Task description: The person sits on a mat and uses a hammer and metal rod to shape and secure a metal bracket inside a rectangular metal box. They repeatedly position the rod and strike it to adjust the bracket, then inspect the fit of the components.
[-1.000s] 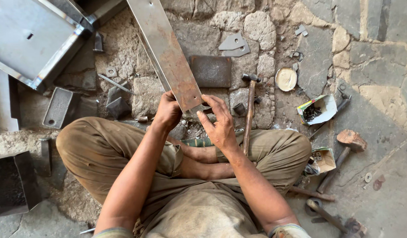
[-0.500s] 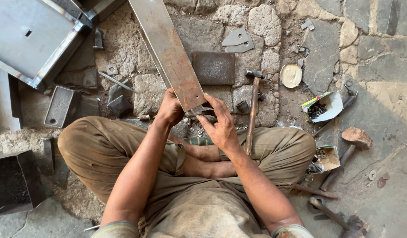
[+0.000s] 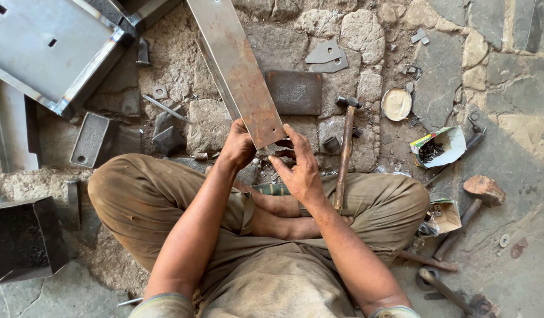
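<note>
Between the knees of a person sitting cross-legged on the stone floor, the near end of a long, flat, rust-brown steel strip (image 3: 239,70) with small drilled holes rests under both hands. The left hand (image 3: 238,146) is closed around the strip's near left corner, thumb on top, gripping it. The right hand (image 3: 300,168) is half open, fingers (image 3: 283,160) curled toward the strip's end edge and touching something small there; what they pinch is too small to make out, so I cannot tell whether it is a fastener or only the metal's edge.

As for progress, the strip already carries holes near its end, and the work at that end looks to be in its middle stage: nothing is visibly fixed to it, and the wooden-handled hammer (image 3: 344,152) lies unused, head away from the person, its handle leaning over the right knee. Whatever is to be joined or struck there seems undone.

The strip's long axis runs from the person's lap up and slightly left, its far end leaving the top of the view. It lies flat, broad face up, near end toward the person.

Nearby lie a dark rectangular steel plate (image 3: 294,92) just right of the strip, two grey cut metal gussets (image 3: 328,56), a folded grey sheet-metal box (image 3: 45,50) at upper left, and an open small cardboard carton of dark screws (image 3: 439,147).
</note>
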